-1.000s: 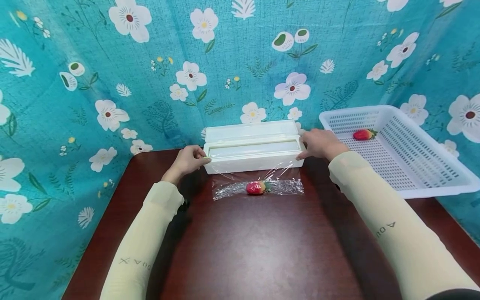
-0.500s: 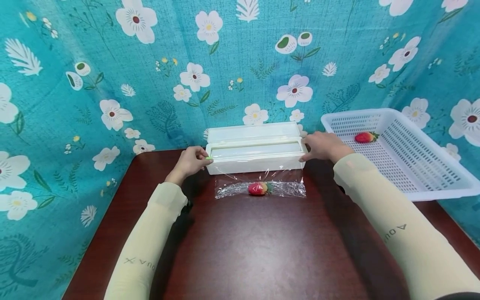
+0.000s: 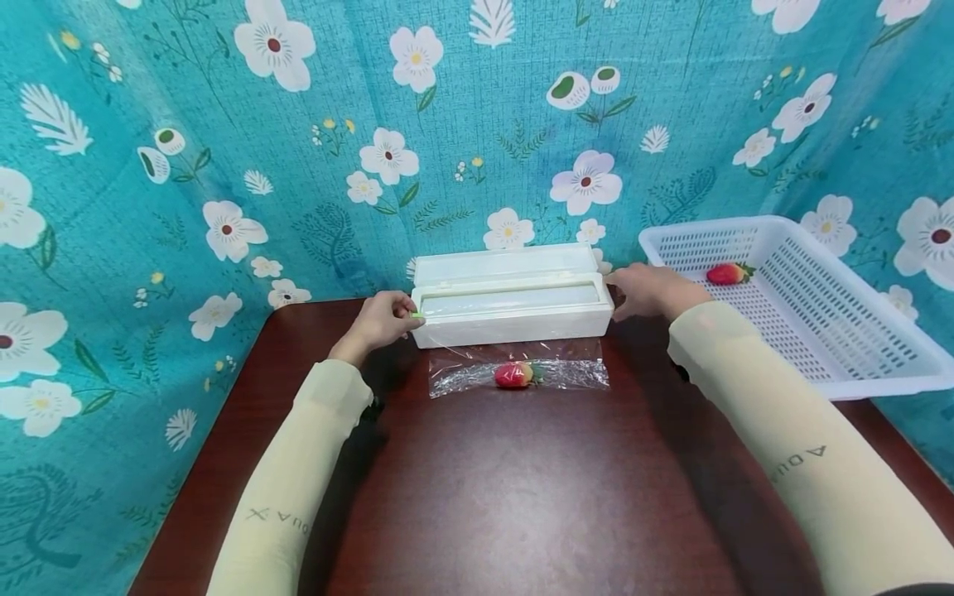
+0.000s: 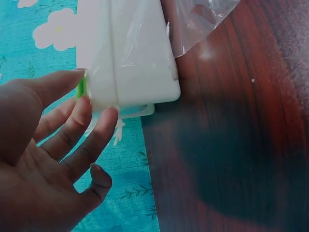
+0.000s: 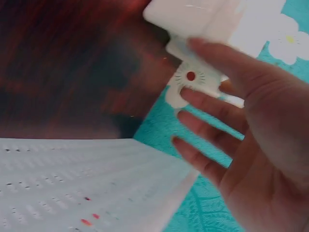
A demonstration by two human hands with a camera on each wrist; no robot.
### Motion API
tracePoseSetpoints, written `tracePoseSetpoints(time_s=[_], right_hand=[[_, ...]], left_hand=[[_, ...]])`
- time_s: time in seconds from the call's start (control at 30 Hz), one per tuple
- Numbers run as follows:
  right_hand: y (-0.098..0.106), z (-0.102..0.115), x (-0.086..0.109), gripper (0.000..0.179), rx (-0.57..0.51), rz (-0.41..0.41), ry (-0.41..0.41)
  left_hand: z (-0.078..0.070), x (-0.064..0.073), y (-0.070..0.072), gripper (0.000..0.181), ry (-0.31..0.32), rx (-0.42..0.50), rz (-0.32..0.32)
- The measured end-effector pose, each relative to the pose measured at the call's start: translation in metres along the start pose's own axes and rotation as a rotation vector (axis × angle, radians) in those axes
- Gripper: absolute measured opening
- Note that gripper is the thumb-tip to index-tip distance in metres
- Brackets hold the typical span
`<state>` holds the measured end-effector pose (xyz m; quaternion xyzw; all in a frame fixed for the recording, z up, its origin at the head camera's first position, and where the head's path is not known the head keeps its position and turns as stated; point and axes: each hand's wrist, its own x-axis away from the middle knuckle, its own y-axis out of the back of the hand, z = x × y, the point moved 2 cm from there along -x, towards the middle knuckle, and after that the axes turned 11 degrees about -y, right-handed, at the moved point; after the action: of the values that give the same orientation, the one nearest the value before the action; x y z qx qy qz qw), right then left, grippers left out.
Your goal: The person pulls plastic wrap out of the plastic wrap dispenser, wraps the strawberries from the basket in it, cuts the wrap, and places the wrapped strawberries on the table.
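Note:
A long white cling film dispenser point(image 3: 514, 324) stands at the back of the table with its lid raised behind it. Clear cling film point(image 3: 462, 377) comes out over its front edge and lies bunched on the table around a red strawberry point(image 3: 513, 375). At the dispenser's left end, my left hand point(image 3: 382, 319) pinches a small green slider point(image 4: 81, 87) between thumb and fingers. My right hand point(image 3: 647, 291) is beside the right end, its fingers loosely extended and spread in the right wrist view, the thumb overlapping the dispenser's corner there.
A white perforated basket point(image 3: 835, 382) stands at the right, with another strawberry point(image 3: 729, 274) in it. A blue flowered curtain point(image 3: 462, 124) hangs behind the dark red-brown table point(image 3: 507, 497).
My right hand has come slightly away from the dispenser's right end, where its thumb lay on the front. The left hand stays at the green slider. The head view has shifted a little.

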<state>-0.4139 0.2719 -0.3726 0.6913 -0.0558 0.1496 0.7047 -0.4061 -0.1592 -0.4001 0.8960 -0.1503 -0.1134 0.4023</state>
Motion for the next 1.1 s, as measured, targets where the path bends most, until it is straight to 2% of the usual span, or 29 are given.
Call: tracePoseSetpoints(time_s=[0.1, 0.2, 0.3, 0.33, 0.4, 0.47, 0.53, 0.63, 0.7, 0.83, 0.97, 1.1], right_hand=[[0.005, 0.004, 0.010, 0.063, 0.037, -0.028, -0.012], [0.008, 0.016, 0.028, 0.059, 0.101, -0.126, -0.004], [0.006, 0.030, 0.052, 0.041, 0.152, -0.276, 0.066], [0.003, 0.034, 0.061, 0.032, 0.160, -0.323, 0.104], [-0.007, 0.040, 0.077, 0.018, 0.159, -0.394, 0.189], [-0.022, 0.043, 0.088, 0.012, 0.141, -0.413, 0.273], [-0.038, 0.044, 0.094, 0.013, 0.109, -0.394, 0.324], [-0.063, 0.042, 0.095, 0.020, 0.076, -0.354, 0.358], [-0.076, 0.040, 0.093, 0.026, 0.067, -0.330, 0.362], [-0.092, 0.040, 0.088, 0.024, 0.072, -0.317, 0.376], [-0.098, 0.042, 0.085, 0.014, 0.096, -0.351, 0.396], [-0.099, 0.044, 0.085, 0.011, 0.152, -0.430, 0.423]], left_hand=[[0.001, 0.002, 0.007, 0.037, -0.035, -0.018, 0.005], [-0.002, 0.012, 0.016, 0.041, -0.084, -0.068, -0.060], [-0.011, 0.026, 0.019, 0.038, -0.211, -0.132, -0.111], [-0.015, 0.031, 0.017, 0.035, -0.268, -0.158, -0.100], [-0.025, 0.043, 0.008, 0.029, -0.368, -0.219, -0.029], [-0.032, 0.054, -0.005, 0.025, -0.439, -0.295, 0.074], [-0.037, 0.064, -0.019, 0.026, -0.473, -0.367, 0.174], [-0.040, 0.070, -0.038, 0.031, -0.486, -0.450, 0.245], [-0.039, 0.070, -0.048, 0.034, -0.490, -0.487, 0.260], [-0.035, 0.067, -0.062, 0.029, -0.483, -0.534, 0.281], [-0.032, 0.065, -0.071, 0.019, -0.499, -0.551, 0.284], [-0.031, 0.064, -0.077, 0.007, -0.528, -0.555, 0.243]])
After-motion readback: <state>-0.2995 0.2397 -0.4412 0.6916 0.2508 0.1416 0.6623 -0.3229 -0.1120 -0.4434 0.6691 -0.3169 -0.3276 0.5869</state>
